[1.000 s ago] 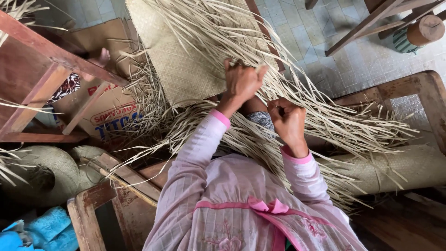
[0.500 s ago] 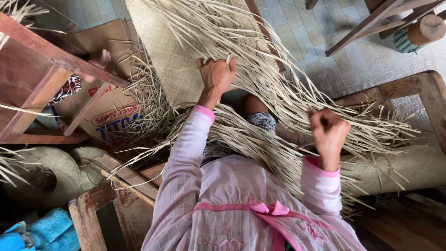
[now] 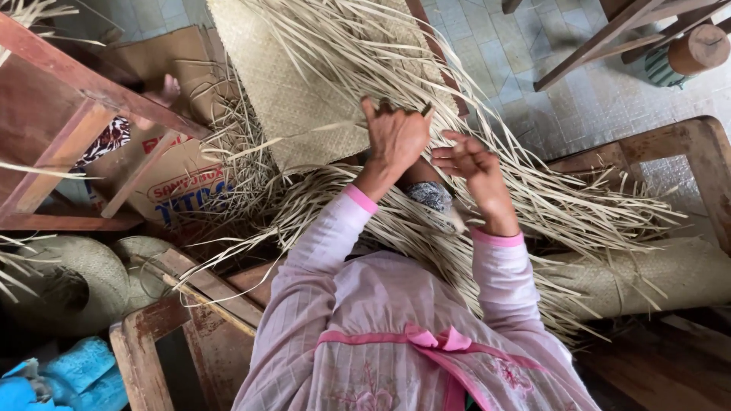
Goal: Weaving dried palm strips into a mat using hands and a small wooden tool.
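While the woven mat spreads across the floor ahead, its loose straw strips fan over the person's lap, so weaving looks underway. The left hand pinches a strip between curled fingers; the right hand hangs half open, fingers apart, gripping nothing. Next likely needs threading that strip across its neighbours.

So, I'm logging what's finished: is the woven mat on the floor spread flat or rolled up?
Spread flat: the woven mat lies open on the tiled floor, with loose straw strips fanning from its near edge.
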